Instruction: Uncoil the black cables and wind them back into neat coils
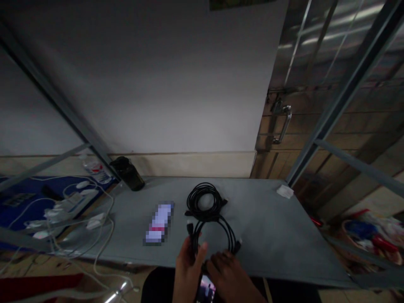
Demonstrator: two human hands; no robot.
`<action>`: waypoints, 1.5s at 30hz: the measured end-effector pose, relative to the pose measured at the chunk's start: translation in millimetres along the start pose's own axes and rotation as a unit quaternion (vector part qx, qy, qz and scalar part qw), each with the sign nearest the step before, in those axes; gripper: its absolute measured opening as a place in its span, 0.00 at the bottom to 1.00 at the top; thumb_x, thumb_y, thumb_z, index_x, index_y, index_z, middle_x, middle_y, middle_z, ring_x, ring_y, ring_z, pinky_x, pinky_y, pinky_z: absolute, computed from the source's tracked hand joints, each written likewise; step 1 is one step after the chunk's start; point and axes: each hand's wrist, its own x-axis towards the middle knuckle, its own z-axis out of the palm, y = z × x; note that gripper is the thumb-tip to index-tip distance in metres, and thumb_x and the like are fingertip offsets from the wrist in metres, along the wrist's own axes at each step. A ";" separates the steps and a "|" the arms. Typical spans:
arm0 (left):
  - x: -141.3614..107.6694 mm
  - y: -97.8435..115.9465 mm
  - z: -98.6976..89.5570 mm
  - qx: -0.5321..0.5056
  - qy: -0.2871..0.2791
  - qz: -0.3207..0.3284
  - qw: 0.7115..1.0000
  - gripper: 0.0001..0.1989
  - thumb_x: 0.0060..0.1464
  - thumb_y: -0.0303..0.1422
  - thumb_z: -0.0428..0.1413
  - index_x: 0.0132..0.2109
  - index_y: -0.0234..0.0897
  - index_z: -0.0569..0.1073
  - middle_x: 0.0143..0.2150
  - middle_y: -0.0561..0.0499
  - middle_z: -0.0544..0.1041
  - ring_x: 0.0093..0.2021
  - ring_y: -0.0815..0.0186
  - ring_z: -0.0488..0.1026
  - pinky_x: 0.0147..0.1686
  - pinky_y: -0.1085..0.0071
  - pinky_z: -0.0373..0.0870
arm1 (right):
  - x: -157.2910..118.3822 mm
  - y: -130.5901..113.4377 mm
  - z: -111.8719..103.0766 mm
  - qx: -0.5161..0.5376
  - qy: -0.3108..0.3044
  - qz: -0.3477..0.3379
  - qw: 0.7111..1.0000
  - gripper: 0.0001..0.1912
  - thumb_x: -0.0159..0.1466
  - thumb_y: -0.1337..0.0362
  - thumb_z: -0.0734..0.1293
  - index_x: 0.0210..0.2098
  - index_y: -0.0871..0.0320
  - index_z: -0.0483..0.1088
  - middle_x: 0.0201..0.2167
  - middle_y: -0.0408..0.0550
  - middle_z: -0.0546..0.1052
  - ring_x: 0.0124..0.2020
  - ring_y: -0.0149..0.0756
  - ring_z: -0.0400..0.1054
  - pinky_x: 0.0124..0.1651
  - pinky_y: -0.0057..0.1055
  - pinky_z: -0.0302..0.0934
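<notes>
Two coils of black cable lie one behind the other on the grey table. The nearer black cable (222, 223) has plug ends at its left and right. My left hand (189, 263) is closed round the left side of this coil, thumb pointing up. Curled over the coil's near edge is my right hand (225, 269), its fingertips partly hidden. Behind them, the farther black cable coil (205, 202) rests untouched, its edge meeting the nearer one. Between my wrists, low in the view, a lit phone screen (206, 288) shows.
A phone with a blurred screen (160, 223) lies left of the coils on the grey table (268, 227). A dark bottle (128, 173) stands at the back left. White cords and a power strip (77, 202) clutter the left. A crumpled white paper (285, 191) sits back right, near metal posts.
</notes>
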 end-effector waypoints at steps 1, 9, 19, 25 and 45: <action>14.3 6.2 4.2 0.008 -0.012 0.023 1.000 0.33 0.55 0.59 0.70 0.55 0.37 0.84 0.46 0.42 0.86 0.48 0.51 0.84 0.48 0.61 0.82 | 15.6 8.2 -11.4 -0.016 -0.023 -0.001 1.000 0.11 0.73 0.69 0.72 0.54 0.56 0.74 0.46 0.48 0.84 0.45 0.43 0.80 0.61 0.40 0.73; 152.1 15.0 25.6 0.238 0.034 0.266 0.933 0.14 0.64 0.42 0.58 0.49 0.40 0.82 0.51 0.39 0.84 0.57 0.44 0.80 0.65 0.41 0.73 | 113.2 81.5 20.8 -0.046 -0.061 0.047 0.996 0.07 0.77 0.66 0.71 0.54 0.56 0.77 0.53 0.54 0.81 0.57 0.49 0.76 0.62 0.46 0.70; 185.0 -63.0 28.1 0.189 0.038 0.233 0.953 0.32 0.67 0.44 0.58 0.72 0.35 0.68 0.72 0.32 0.73 0.73 0.44 0.72 0.76 0.40 0.65 | 107.0 103.9 63.2 0.020 -0.094 0.058 0.994 0.36 0.67 0.38 0.79 0.58 0.62 0.76 0.55 0.58 0.82 0.59 0.53 0.76 0.70 0.52 0.66; 182.0 -53.2 23.2 0.182 -0.019 0.215 0.959 0.35 0.60 0.37 0.61 0.73 0.36 0.70 0.70 0.35 0.77 0.72 0.44 0.75 0.76 0.41 0.66 | 92.0 110.6 58.9 -0.002 -0.112 0.017 0.994 0.26 0.71 0.44 0.78 0.53 0.60 0.79 0.51 0.53 0.82 0.56 0.47 0.77 0.66 0.46 0.68; 140.6 -39.9 34.0 0.172 -0.097 0.164 0.966 0.39 0.60 0.34 0.58 0.77 0.33 0.64 0.68 0.35 0.80 0.69 0.47 0.79 0.75 0.43 0.68 | -22.7 96.2 24.6 0.058 0.049 0.222 0.972 0.40 0.79 0.64 0.67 0.85 0.38 0.53 0.87 0.52 0.47 0.84 0.56 0.52 0.77 0.58 0.68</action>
